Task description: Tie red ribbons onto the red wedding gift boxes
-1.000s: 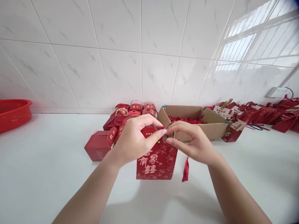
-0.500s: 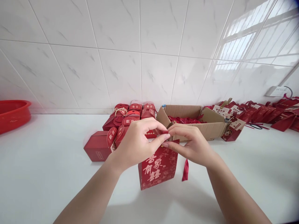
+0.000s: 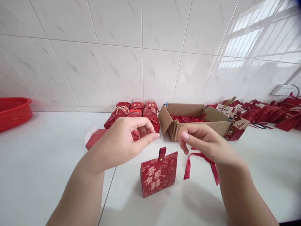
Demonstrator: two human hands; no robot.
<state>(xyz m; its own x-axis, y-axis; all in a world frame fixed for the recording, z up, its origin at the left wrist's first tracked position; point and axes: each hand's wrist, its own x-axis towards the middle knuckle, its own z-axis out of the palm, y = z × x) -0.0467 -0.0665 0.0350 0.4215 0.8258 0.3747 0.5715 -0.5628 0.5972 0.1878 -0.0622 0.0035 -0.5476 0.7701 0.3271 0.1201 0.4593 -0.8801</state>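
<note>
A red gift box with pale Chinese lettering stands upright on the white table, its red strap handle fixed by a gold stud at the top. Up and to the left of it hovers my left hand, fingers curved and thumb apart, holding nothing. My right hand is raised to the right of the box, in front of the cardboard carton, with its fingers bent and nothing visible in them. Beneath that hand a loose red ribbon lies on the table, partly hidden by my wrist.
Several red gift boxes stand together against the tiled wall. An open cardboard carton holds red material. More red boxes line the right side, near dark cords. A red plastic basin sits at far left.
Both hands have let go of the strap handle and moved apart, left hand leftward and right hand rightward. The gift box now stands free with its handle showing, and more of the ribbon is visible.
</note>
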